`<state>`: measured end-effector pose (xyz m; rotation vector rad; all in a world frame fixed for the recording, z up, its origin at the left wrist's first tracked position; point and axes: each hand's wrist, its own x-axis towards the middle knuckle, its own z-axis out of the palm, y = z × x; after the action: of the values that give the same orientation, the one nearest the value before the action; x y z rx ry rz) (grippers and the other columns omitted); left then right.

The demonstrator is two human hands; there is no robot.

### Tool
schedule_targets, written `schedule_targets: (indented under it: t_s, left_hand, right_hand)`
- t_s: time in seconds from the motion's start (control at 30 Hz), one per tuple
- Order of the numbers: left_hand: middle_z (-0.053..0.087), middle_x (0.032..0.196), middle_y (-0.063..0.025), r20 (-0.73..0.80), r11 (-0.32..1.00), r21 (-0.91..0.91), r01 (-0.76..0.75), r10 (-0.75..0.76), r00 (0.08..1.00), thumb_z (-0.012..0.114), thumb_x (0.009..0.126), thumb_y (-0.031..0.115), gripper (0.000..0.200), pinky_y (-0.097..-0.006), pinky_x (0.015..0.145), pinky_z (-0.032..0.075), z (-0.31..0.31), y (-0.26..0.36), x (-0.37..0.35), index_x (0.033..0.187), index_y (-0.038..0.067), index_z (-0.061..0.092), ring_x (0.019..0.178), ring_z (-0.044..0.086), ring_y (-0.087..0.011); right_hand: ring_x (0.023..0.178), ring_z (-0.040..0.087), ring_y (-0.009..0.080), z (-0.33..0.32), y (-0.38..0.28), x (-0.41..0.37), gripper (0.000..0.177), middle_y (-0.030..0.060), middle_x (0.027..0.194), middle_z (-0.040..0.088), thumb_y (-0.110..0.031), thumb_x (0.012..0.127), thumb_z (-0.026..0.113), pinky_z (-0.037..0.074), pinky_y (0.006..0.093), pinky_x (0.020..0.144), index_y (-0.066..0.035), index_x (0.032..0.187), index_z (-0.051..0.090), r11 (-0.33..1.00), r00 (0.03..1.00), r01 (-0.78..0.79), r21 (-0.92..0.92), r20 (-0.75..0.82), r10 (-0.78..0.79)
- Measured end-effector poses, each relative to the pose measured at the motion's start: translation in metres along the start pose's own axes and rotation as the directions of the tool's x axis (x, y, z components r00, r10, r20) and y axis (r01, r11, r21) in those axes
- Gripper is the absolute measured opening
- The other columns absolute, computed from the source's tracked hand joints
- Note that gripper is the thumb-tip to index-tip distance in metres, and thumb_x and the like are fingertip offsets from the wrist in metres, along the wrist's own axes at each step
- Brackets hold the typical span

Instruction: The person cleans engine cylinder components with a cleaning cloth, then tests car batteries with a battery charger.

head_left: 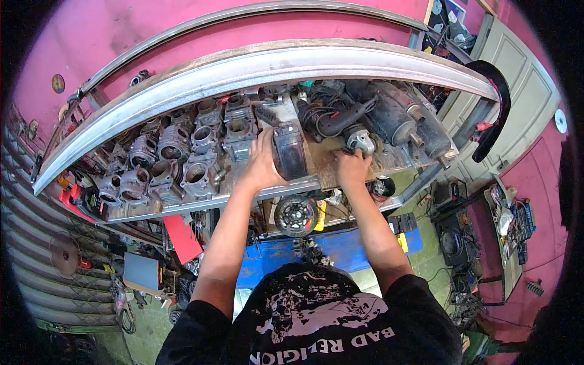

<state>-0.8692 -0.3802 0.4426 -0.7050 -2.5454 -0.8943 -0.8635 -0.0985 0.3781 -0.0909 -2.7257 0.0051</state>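
My left hand [263, 163] is at the shelf's front edge, gripping a dark, box-shaped plastic case [292, 152]. Its fingers lie along the case's left side and the thumb reaches across the front. To the right, my right hand [351, 169] has its fingers curled at the metal head of an angle grinder [363, 143]. The grinder's dark body [336, 123] and cable extend back and left. Left of my left hand stand several motorcycle cylinder blocks [198, 173]. Dark exhaust mufflers [398, 125] lie right of the grinder.
A metal shelf rail [261, 67] arches above the parts. Below the shelf are a round wheel-like part [296, 215] and a blue surface [344, 250]. A red panel [182, 238] hangs lower left. A side table [510, 267] with tools is at right, near a door [517, 91].
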Motion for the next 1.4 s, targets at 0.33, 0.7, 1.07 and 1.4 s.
schedule_targets:
  t_s: [0.33, 0.7, 1.07, 1.4]
  left_hand:
    - [0.031, 0.16, -0.0222, 0.078, 0.997, -0.001, 0.082, -0.082, 0.994, 0.101, 0.042, 0.024, 0.147, -0.0538, 0.124, 0.029, -0.006, 0.005, 0.005, 0.16, 0.002, 0.017, 0.145, 0.033, -0.0465]
    - [0.032, 0.159, -0.025, 0.031, 0.998, -0.069, -0.002, 0.005, 1.0, 0.096, 0.051, 0.019, 0.137, -0.0568, 0.12, 0.032, 0.007, -0.015, 0.006, 0.16, 0.0, 0.015, 0.142, 0.035, -0.0503]
    - [0.029, 0.16, -0.0274, 0.009, 0.998, 0.01, -0.067, 0.067, 0.998, 0.093, 0.059, 0.03, 0.131, -0.061, 0.119, 0.031, 0.013, -0.02, 0.004, 0.159, -0.002, 0.016, 0.143, 0.033, -0.0534]
    - [0.03, 0.16, -0.0298, 0.004, 0.996, -0.087, -0.033, 0.034, 0.999, 0.096, 0.056, 0.032, 0.132, -0.0624, 0.117, 0.033, 0.008, -0.017, 0.008, 0.159, -0.002, 0.02, 0.143, 0.033, -0.0541]
  right_hand:
    - [0.118, 0.062, 0.0291, -0.038, -0.018, -0.01, 0.025, 0.0066, 0.102, 0.077, -0.015, 0.092, 0.062, 0.035, 0.0603, 0.1, -0.022, 0.107, 0.08, 0.97, 0.966, -0.236, -0.059, 0.095, 0.24]
    - [0.143, 0.049, 0.0271, -0.057, -0.144, -0.027, 0.038, -0.0084, 0.135, 0.07, -0.019, 0.089, 0.074, 0.019, 0.0617, 0.113, -0.031, 0.125, 0.075, 0.921, 0.843, 0.172, 0.349, -0.536, 0.046]
    - [0.159, 0.021, 0.0323, -0.09, -0.141, -0.019, 0.053, -0.0123, 0.163, 0.044, -0.036, 0.102, 0.059, 0.004, 0.0743, 0.116, -0.035, 0.154, 0.05, 0.974, 0.927, 0.101, 0.204, -0.376, -0.018]
    - [0.159, 0.021, 0.0318, -0.046, -0.131, -0.102, 0.059, -0.0095, 0.162, 0.046, -0.043, 0.099, 0.065, 0.001, 0.0684, 0.118, -0.034, 0.155, 0.05, 0.977, 0.962, 0.099, 0.187, -0.269, -0.046]
